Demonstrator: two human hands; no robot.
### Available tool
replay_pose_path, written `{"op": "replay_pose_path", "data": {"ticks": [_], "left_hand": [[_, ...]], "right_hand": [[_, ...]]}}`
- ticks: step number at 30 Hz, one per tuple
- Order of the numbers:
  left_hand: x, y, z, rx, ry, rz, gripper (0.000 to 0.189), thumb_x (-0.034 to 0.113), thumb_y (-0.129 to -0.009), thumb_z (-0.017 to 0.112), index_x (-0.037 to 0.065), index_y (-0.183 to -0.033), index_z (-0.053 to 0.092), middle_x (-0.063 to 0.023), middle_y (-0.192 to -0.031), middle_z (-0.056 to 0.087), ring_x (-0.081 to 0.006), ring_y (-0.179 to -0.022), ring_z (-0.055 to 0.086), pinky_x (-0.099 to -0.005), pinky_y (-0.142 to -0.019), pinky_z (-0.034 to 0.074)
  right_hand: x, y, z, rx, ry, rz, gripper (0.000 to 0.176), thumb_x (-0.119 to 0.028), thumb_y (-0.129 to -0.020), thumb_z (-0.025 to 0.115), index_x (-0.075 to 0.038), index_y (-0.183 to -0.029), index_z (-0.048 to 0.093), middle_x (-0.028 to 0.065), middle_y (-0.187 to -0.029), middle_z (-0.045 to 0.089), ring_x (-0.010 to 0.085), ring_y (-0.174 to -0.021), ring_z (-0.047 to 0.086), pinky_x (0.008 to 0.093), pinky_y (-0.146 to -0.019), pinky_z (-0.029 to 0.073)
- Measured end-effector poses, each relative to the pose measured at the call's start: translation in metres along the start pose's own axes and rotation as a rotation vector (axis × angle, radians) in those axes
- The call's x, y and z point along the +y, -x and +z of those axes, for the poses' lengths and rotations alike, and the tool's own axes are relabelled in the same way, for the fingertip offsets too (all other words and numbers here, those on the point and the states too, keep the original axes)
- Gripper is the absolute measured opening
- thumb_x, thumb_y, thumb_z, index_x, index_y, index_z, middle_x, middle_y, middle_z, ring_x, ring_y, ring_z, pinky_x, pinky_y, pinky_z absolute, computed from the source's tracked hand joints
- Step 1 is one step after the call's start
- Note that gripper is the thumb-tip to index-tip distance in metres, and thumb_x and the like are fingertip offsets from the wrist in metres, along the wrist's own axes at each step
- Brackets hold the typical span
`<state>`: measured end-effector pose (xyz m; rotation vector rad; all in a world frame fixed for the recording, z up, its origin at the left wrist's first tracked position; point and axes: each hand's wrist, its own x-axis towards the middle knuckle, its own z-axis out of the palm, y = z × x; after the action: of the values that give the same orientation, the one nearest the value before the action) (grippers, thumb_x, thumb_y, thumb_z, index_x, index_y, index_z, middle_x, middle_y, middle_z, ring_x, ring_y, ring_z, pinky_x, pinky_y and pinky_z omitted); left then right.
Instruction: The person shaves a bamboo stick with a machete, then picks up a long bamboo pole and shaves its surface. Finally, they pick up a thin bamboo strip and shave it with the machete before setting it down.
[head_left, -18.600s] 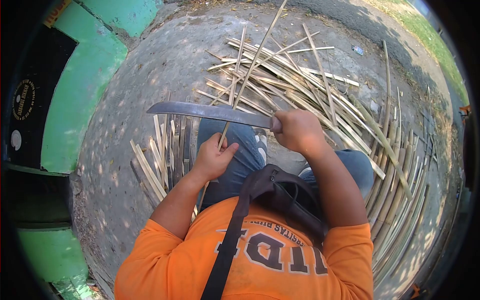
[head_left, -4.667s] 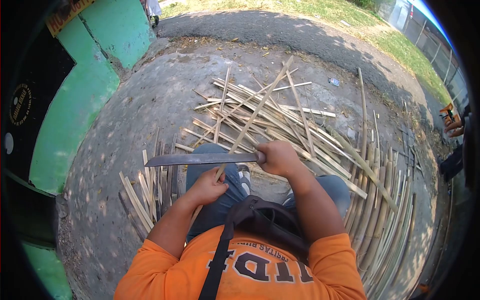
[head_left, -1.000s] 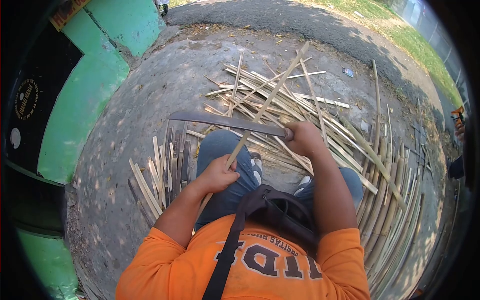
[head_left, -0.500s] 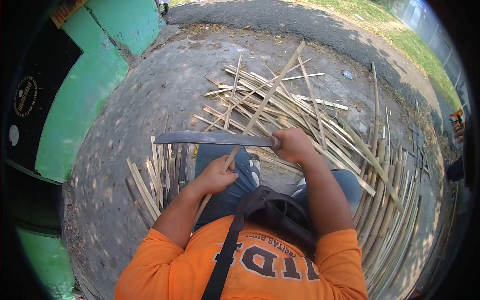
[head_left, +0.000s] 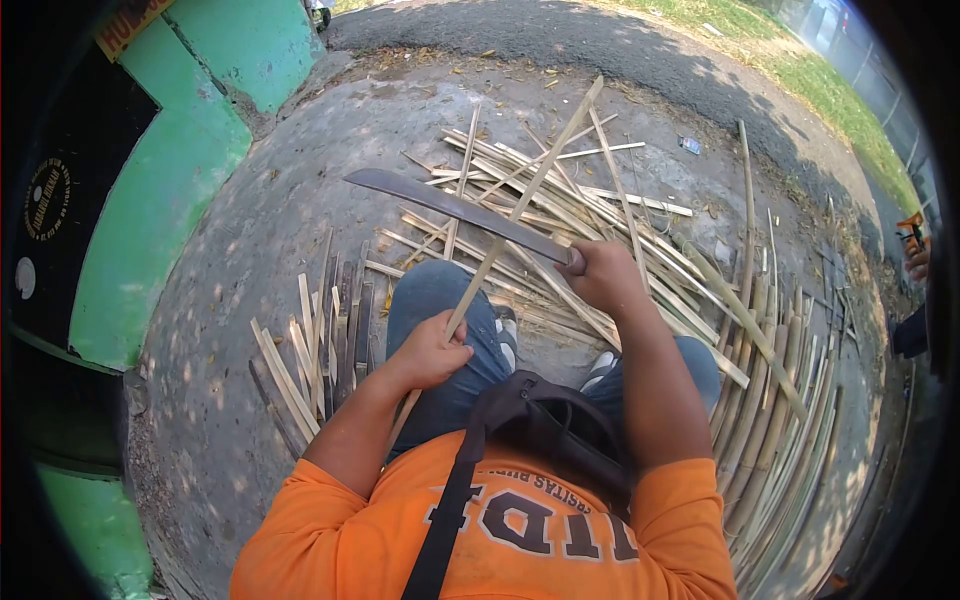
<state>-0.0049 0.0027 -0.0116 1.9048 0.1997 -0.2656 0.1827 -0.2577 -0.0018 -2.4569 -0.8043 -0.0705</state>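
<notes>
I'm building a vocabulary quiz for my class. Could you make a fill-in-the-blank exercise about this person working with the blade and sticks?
The right hand grips a ____ by its handle.
The left hand holds a thin ____ strip.
The person's shirt is ____.
Short slats lie side by side on the person's ____.
Missing words: machete; bamboo; orange; left.

A loose pile of split bamboo strips [head_left: 640, 200] lies crisscrossed on the concrete ground [head_left: 290, 170]. Longer bamboo poles [head_left: 790, 400] lie side by side along the right. Short cut slats [head_left: 320, 340] lie in a row at the left (some pale, some dark). A green wall [head_left: 170, 190] borders the ground; beyond lie asphalt [head_left: 600, 40] and grass [head_left: 850, 90].
</notes>
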Motion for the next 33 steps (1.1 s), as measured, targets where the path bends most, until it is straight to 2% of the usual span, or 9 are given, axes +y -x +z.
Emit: {"op": "replay_pose_path", "data": {"ticks": [7,13,16,19,22,27,30,33], "left_hand": [[-0.009,-0.002,0.0,0.009,-0.037,0.03,0.021,0.012,-0.086,0.072,0.005,-0.094,0.054,-0.0031,-0.081,0.055,-0.0136,-0.074,0.052,-0.0325,-0.068,0.046],[-0.005,-0.001,0.0,0.006,-0.025,0.022,0.022,0.012,-0.085,0.072,0.005,-0.095,0.054,-0.0034,-0.08,0.055,-0.0137,-0.074,0.052,-0.0324,-0.068,0.046],[-0.003,0.001,0.0,0.002,-0.007,0.005,0.022,0.012,-0.085,0.072,0.005,-0.095,0.054,-0.0033,-0.081,0.055,-0.0136,-0.074,0.052,-0.0323,-0.068,0.046],[-0.002,0.0,0.0,0.008,-0.041,0.031,0.021,0.012,-0.085,0.072,0.005,-0.095,0.054,-0.0033,-0.081,0.055,-0.0137,-0.074,0.052,-0.0323,-0.068,0.046],[-0.006,-0.001,0.001,0.01,-0.064,0.037,0.022,0.013,-0.085,0.072,0.006,-0.094,0.054,-0.0038,-0.081,0.055,-0.0139,-0.074,0.053,-0.0324,-0.068,0.046],[-0.004,-0.002,0.001,0.014,-0.08,0.036,0.022,0.014,-0.085,0.072,0.006,-0.094,0.054,-0.0043,-0.08,0.056,-0.0139,-0.073,0.052,-0.0325,-0.067,0.046],[0.001,0.0,0.001,0.009,-0.11,0.031,0.022,0.014,-0.085,0.072,0.006,-0.094,0.054,-0.0036,-0.079,0.055,-0.0135,-0.072,0.052,-0.0324,-0.066,0.045],[-0.004,-0.001,0.001,0.013,-0.049,0.032,0.022,0.013,-0.085,0.072,0.006,-0.094,0.054,-0.003,-0.079,0.055,-0.013,-0.072,0.051,-0.0321,-0.065,0.045]], "right_hand": [[-0.023,0.005,0.012,-0.044,0.07,-0.254,0.008,-0.018,-0.074,0.068,-0.01,-0.077,0.068,0.0141,-0.072,0.067,0.0384,-0.072,0.068,0.0493,-0.067,0.054],[0.003,0.0,0.016,0.101,0.051,-0.081,0.012,-0.021,-0.08,0.068,-0.009,-0.081,0.068,0.0168,-0.072,0.066,0.0405,-0.074,0.067,0.0517,-0.069,0.054],[0.01,-0.002,0.009,0.092,0.028,-0.076,0.014,-0.022,-0.083,0.067,-0.008,-0.084,0.068,0.0177,-0.072,0.066,0.0413,-0.076,0.067,0.0526,-0.071,0.054],[0.001,0.003,0.008,0.112,0.02,-0.101,0.013,-0.021,-0.083,0.067,-0.008,-0.083,0.068,0.0168,-0.073,0.067,0.0411,-0.075,0.067,0.052,-0.07,0.054],[-0.012,0.006,0.015,0.027,0.027,-0.173,0.011,-0.021,-0.082,0.067,-0.01,-0.08,0.068,0.0147,-0.073,0.068,0.0393,-0.073,0.068,0.0501,-0.068,0.054],[-0.023,0.006,0.015,-0.046,0.069,-0.254,0.007,-0.019,-0.074,0.069,-0.012,-0.076,0.069,0.0137,-0.071,0.068,0.0367,-0.071,0.069,0.048,-0.065,0.055],[-0.012,0.004,0.014,-0.043,0.052,-0.206,0.011,-0.021,-0.077,0.069,-0.01,-0.079,0.07,0.0165,-0.072,0.068,0.0393,-0.072,0.068,0.0503,-0.067,0.054],[0.006,-0.001,0.015,0.054,0.045,-0.044,0.015,-0.024,-0.081,0.069,-0.009,-0.083,0.07,0.0195,-0.075,0.068,0.0425,-0.075,0.067,0.0527,-0.07,0.054]]}}
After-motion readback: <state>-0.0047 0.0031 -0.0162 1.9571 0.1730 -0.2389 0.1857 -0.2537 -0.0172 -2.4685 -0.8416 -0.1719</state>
